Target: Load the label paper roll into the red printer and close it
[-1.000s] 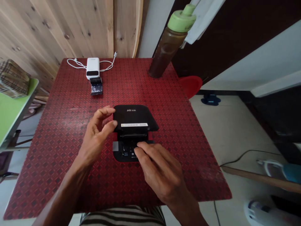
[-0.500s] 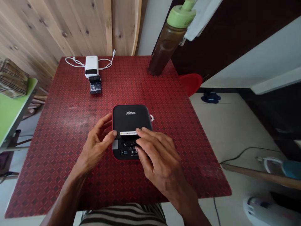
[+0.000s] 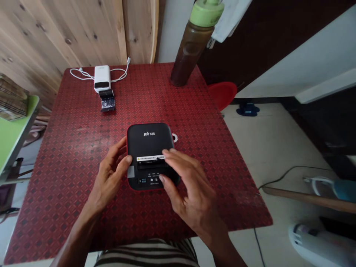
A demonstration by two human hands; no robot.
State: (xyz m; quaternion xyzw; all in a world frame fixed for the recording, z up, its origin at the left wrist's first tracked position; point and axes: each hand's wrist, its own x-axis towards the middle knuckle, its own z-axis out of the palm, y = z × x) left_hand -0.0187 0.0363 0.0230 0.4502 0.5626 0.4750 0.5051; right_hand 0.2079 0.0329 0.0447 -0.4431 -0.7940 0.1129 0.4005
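- The matte black label printer with red trim (image 3: 147, 139) sits near the middle of the table, its rounded-corner lid lying flat and shut over the body.
- As things lie, the lid is down and the white-and-yellow warning sticker (image 3: 150, 158) faces the person. Below it, a dark slot and a row of small round buttons (image 3: 152, 180) are exposed; nothing shows in the slot.
- The hands are apart, on either side of the printer's front, and neither is clamped on it.
- The left hand (image 3: 109, 174) is curled at the printer's left side, its thumb at the front corner beside a small grey patch.
- The right hand (image 3: 189, 189) reaches across the front, its fingertips (image 3: 167, 152) at the sticker; whether they press or only hover, I cannot tell.
- A small white ring (image 3: 174, 138) lies just beyond the printer's right edge.
- The red table (image 3: 83, 185) has a diamond-patterned, slightly glossy surface.
- Toward its far edge lie a white rectangular power bank (image 3: 102, 78) with a thin looping white cable (image 3: 83, 74), and a small black-and-silver packet (image 3: 107, 100) touching the power bank.
- A tall brown bottle with a green cap (image 3: 191, 44) stands at the far edge.
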